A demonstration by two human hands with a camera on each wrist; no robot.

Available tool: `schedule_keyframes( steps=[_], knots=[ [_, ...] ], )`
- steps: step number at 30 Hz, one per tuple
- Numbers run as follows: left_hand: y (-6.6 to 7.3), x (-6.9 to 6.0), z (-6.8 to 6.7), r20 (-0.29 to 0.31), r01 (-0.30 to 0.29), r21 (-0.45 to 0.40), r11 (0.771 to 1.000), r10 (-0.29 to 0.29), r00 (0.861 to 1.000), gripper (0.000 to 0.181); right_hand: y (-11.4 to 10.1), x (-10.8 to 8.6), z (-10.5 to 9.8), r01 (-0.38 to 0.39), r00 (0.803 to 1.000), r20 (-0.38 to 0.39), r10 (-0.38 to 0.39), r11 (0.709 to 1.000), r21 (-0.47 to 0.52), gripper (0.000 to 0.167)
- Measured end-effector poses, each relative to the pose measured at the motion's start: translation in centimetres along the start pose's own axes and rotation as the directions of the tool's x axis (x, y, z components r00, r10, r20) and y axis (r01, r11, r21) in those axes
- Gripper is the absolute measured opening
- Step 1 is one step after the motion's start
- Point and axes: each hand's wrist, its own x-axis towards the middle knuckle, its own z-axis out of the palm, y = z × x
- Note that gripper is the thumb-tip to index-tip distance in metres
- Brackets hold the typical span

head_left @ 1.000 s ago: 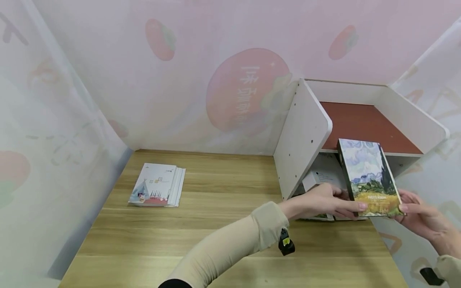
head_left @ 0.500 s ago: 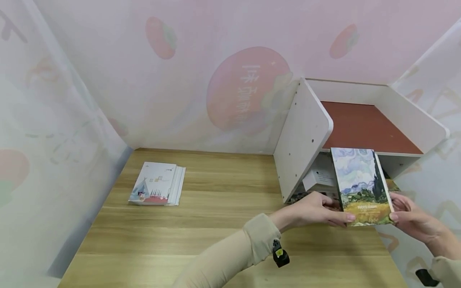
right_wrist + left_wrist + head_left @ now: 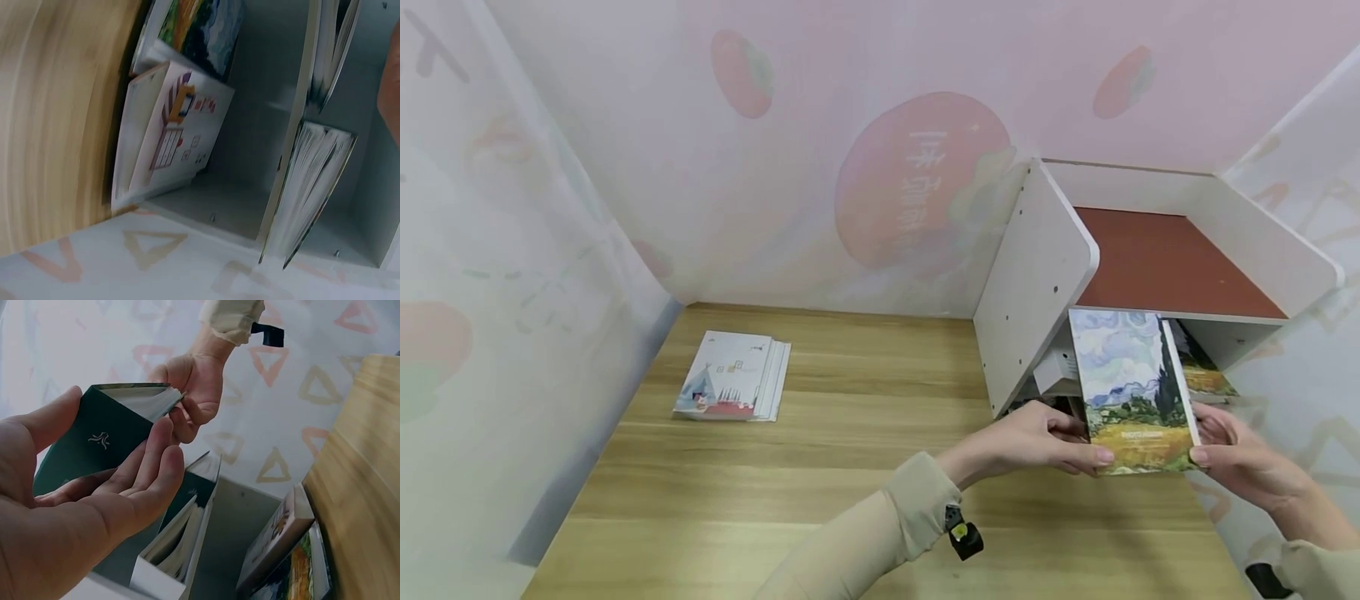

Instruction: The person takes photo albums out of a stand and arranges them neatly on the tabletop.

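A photo album (image 3: 1131,392) with a painted landscape cover is tilted in front of the white shelf unit (image 3: 1037,279). My left hand (image 3: 1033,437) pinches its lower left edge, thumb on the cover and fingers beneath. On the lower right edge, my right hand (image 3: 1255,458) grips it in the same way. The left wrist view shows the album's dark green side (image 3: 94,434) and slightly parted pages, with my right hand (image 3: 197,387) on the far edge. Only a blurred part of my right hand (image 3: 390,94) enters the right wrist view.
A similar album (image 3: 1206,371) lies on the inner shelf at the right, and a white box-like item (image 3: 1060,367) at the left. Books (image 3: 178,125) lean in the compartment beneath. Thin white booklets (image 3: 726,375) are stacked on the left of the wooden table (image 3: 865,392).
Both hands have drawn the album leftward and a little down toward me. Another album on the inner shelf at the right has come into sight.
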Motion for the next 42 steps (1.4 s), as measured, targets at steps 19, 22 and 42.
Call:
schedule_keyframes(
  steps=[19,22,42],
  knots=[
    [-2.7,-3.1,-4.2,0.081,-0.151,0.048,0.987,0.147,0.986,0.016,2.0,2.6,4.4,-0.081,0.978,-0.207,0.038,0.975,-0.207,0.061],
    [-3.3,-3.9,-4.8,0.058,-0.196,0.135,0.971,0.190,0.980,0.015,2.5,3.2,5.4,-0.081,0.968,-0.251,0.021,0.970,-0.231,0.061],
    [-6.2,-6.8,-7.2,-0.210,-0.284,0.104,0.953,0.300,0.931,0.030,6.4,7.2,9.6,0.099,0.919,-0.356,-0.169,0.973,-0.207,0.055]
  ],
)
